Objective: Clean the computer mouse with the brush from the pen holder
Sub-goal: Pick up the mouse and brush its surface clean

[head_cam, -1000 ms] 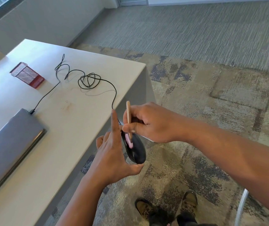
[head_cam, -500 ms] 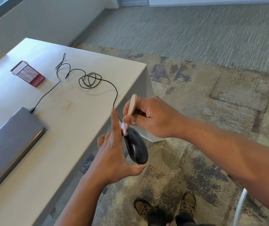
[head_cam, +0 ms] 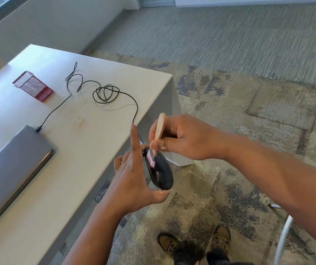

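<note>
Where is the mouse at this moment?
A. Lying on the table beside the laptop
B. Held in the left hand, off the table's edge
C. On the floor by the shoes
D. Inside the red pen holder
B: the left hand holds the black mouse out past the table edge, while the right hand applies the brush.

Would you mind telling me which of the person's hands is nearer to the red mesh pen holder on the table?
Left. The left hand holds the black mouse off the table's edge, nearer the red mesh pen holder; the right hand, with the wooden brush, is farther right.
</note>
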Demonstrator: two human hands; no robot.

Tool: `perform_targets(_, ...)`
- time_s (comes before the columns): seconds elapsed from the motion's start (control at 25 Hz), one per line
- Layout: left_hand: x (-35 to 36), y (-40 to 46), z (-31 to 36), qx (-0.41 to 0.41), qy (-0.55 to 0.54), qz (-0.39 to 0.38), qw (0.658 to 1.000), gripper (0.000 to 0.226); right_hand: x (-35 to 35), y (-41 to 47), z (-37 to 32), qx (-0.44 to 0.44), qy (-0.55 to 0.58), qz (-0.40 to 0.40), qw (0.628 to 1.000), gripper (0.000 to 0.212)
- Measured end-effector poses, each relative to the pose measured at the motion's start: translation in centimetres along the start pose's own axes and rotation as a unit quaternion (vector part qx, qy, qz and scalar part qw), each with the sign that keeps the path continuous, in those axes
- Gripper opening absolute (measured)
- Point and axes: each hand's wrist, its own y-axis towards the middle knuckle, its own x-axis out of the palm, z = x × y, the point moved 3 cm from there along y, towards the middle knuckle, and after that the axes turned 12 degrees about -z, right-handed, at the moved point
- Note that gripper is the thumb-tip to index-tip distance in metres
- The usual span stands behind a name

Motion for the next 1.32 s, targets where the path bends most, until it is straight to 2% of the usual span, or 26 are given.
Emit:
perform_targets(0.08,0.1,0.0,0.1,0.003,-0.001,-0.002,1.0,0.169,0.2,0.0,0.1,-0.014,-0.063,0.028,0.998,0.011)
perform_targets(0.12,0.1,0.1,0.1,0.002,-0.003,-0.001,1.0,0.169,0.4,-0.1,0.1,-0.008,-0.068,0.018,0.998,0.01)
perform_targets(0.28,0.1,0.3,-0.2,-0.002,-0.002,-0.004,1.0,0.169,1.0,-0.4,0.2,0.028,-0.012,-0.093,0.995,0.008)
perform_targets(0.36,0.1,0.3,-0.1,-0.007,-0.001,-0.005,1.0,0.169,0.8,-0.4,0.0,0.018,-0.026,-0.072,0.997,0.008)
perform_targets(0.44,0.1,0.3,0.1,-0.006,0.002,-0.008,1.0,0.169,0.2,-0.2,-0.4,-0.011,-0.083,-0.001,0.997,0.01)
perform_targets(0.52,0.2,0.2,0.3,-0.003,0.009,-0.008,1.0,0.169,-0.2,0.0,-0.6,-0.021,-0.118,0.036,0.992,0.011)
perform_targets(0.76,0.2,0.0,0.3,-0.011,0.014,-0.012,1.0,0.167,0.2,-0.3,-0.1,0.011,-0.036,-0.077,0.996,0.011)
perform_targets(0.96,0.1,-0.4,0.7,-0.007,0.009,-0.016,1.0,0.167,0.4,0.0,-0.3,-0.031,-0.063,0.023,0.997,0.009)
perform_targets(1.16,-0.1,-0.3,1.0,-0.001,0.016,-0.02,1.0,0.165,1.2,-0.2,-0.2,0.005,-0.061,-0.064,0.996,0.012)
perform_targets(1.32,0.2,-0.4,0.9,-0.02,0.006,-0.029,0.999,0.167,0.8,0.1,-0.9,-0.012,-0.111,-0.007,0.994,0.013)
